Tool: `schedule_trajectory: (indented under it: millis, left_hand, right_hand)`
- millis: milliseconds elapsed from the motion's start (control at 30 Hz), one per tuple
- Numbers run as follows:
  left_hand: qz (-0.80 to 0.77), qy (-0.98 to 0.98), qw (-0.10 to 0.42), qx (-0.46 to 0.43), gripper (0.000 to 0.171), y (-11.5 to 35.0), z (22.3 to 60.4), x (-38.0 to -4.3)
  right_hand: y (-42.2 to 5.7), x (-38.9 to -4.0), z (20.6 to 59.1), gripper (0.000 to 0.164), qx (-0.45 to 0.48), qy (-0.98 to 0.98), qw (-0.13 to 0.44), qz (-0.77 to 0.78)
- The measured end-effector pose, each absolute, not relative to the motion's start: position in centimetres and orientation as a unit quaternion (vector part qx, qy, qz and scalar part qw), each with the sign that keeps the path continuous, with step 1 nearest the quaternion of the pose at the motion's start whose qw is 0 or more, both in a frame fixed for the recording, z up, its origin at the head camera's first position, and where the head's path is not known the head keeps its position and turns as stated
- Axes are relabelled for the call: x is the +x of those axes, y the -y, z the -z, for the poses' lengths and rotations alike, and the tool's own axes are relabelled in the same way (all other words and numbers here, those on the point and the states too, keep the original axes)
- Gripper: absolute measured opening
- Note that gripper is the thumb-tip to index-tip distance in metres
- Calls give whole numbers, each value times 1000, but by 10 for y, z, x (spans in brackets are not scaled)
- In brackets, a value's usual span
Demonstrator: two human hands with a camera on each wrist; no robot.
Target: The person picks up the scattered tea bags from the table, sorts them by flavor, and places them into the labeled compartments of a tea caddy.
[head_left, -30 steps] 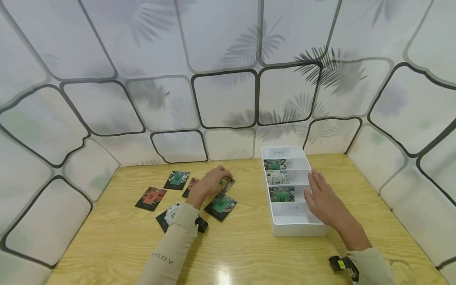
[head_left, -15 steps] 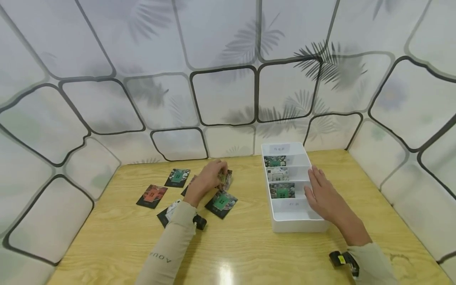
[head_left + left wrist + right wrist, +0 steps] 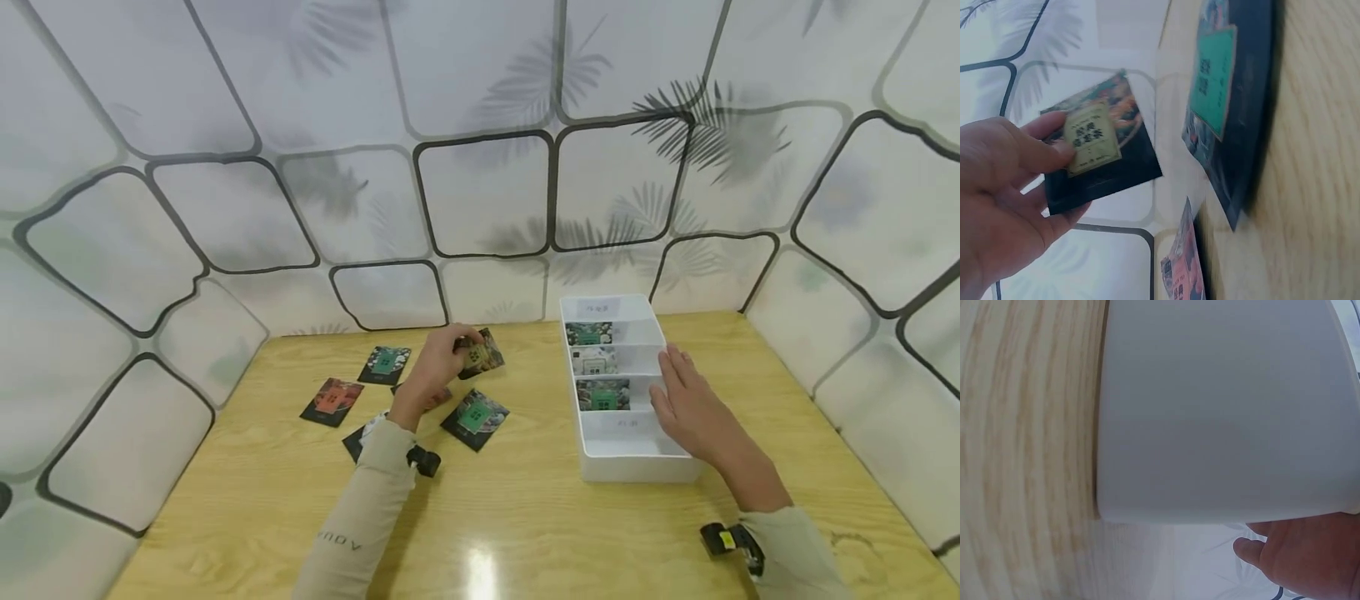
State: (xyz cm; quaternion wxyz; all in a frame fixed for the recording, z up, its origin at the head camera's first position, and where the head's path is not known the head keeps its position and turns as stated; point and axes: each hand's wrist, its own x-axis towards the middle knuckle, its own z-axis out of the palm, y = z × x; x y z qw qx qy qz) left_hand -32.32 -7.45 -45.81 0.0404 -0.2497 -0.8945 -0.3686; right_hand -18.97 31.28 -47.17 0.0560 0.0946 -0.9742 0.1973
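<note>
My left hand (image 3: 435, 367) pinches a dark square sachet (image 3: 487, 354) with a yellow-green label between thumb and fingers. In the left wrist view the sachet (image 3: 1132, 153) is raised off the table, its printed face showing. Just below that hand lie a green-label sachet (image 3: 476, 419) and a red-label sachet (image 3: 437, 399), the latter partly hidden by the wrist. My right hand (image 3: 693, 412) rests with straight fingers along the right side of a white divided box (image 3: 637, 472). From the right wrist, the box's outer wall (image 3: 1222, 425) fills most of the view.
To the left lie an orange-label sachet (image 3: 331, 402), a green-and-white one (image 3: 384, 365) and a pale one (image 3: 355, 442) half covered by the left sleeve. Three box compartments hold sachets, such as the green one (image 3: 603, 395). A patterned fabric wall (image 3: 487, 200) borders the wooden table (image 3: 525, 533).
My left hand has picked up the yellow-green-label sachet and turned it face up, moving slightly away from the red one, which shows more. The right hand stays at the box.
</note>
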Motion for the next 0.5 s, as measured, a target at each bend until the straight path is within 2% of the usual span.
schedule_trajectory:
  millis: [267, 500]
  left_hand:
    - [458, 851, 85, -242, 25, 59, 452, -327]
    - [507, 808, 104, -281, 34, 35, 440, -331]
  right_hand:
    - [-316, -190, 476, 67, 90, 974, 42, -204]
    - [-314, -192, 471, 67, 91, 975, 41, -199]
